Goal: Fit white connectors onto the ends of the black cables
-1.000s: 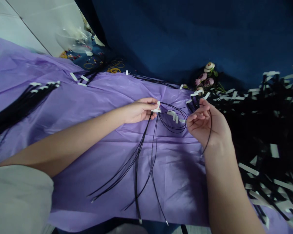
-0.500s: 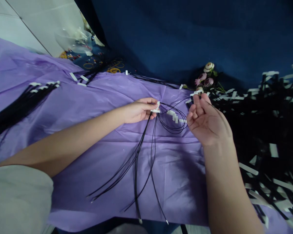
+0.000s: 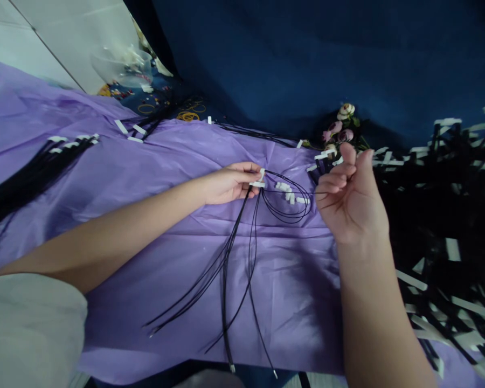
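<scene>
Near the middle of the purple cover, my left hand (image 3: 236,183) pinches white connectors (image 3: 257,184) with thin black cables. The cables (image 3: 225,269) hang down toward the near edge, and others form loops (image 3: 285,220) to the right of the fingers. To the right, my right hand (image 3: 350,199) is raised palm up with curled fingers, and one thin black cable (image 3: 297,192) runs taut from the connectors to them. Several loose white connectors (image 3: 290,195) lie between my hands, partly inside the loops.
Purple sheeting (image 3: 178,215) covers the table. A large pile of black cables with white ends (image 3: 452,250) fills the right side; another bundle (image 3: 28,172) lies at left. Artificial flowers (image 3: 345,134), yellow bands (image 3: 188,116) and a clear bowl (image 3: 121,67) sit at the back.
My right hand has turned and shifted slightly right, its thumb and index finger rising apart. The single cable that sloped up to it now runs level. My left hand stays put.
</scene>
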`<state>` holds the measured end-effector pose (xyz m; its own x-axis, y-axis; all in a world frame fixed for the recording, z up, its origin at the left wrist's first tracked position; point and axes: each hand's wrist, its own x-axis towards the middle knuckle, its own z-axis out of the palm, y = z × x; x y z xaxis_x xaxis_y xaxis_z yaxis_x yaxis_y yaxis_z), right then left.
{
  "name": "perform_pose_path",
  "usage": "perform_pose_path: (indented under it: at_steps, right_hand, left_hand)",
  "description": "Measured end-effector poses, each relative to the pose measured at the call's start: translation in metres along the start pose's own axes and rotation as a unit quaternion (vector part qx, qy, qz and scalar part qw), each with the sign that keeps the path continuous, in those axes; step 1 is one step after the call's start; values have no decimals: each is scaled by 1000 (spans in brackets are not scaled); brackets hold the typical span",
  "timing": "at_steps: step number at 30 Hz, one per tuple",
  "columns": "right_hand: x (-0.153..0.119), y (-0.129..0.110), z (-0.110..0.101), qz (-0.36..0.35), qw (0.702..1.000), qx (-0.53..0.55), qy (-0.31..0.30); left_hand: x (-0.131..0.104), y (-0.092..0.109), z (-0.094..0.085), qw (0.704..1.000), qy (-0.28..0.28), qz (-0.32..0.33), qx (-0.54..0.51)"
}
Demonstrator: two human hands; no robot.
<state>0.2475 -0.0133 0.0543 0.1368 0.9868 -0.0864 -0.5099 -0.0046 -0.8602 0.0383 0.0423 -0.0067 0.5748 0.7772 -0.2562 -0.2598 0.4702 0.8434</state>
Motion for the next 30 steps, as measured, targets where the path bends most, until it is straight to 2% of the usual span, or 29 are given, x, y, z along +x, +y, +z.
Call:
perform_pose_path:
  at_steps: [3, 6, 10, 14, 18, 30]
  right_hand:
    - [-5, 4, 3, 8, 996, -84, 0]
    - [-9, 11, 4, -25, 981, -192, 14]
    - [-12, 16, 7, -110, 938, -325, 47]
    - [-13, 18, 8, -167, 893, -410, 77]
    - [-11, 20, 6, -190, 871, -442, 95]
    - [-9, 20, 3, -188, 868, -451, 88]
  left_hand:
    - [0, 0, 0, 1000, -3, -1, 2]
    - [-1, 1, 2, 1000, -7, -3, 3]
    - [-1, 2, 4, 1000, -10, -7, -3]
    - [-2, 2, 4, 1000, -11, -5, -2]
    - [-2, 2, 2, 1000, -15, 1, -1]
    - [-1, 1, 1, 1000, -25, 9, -1]
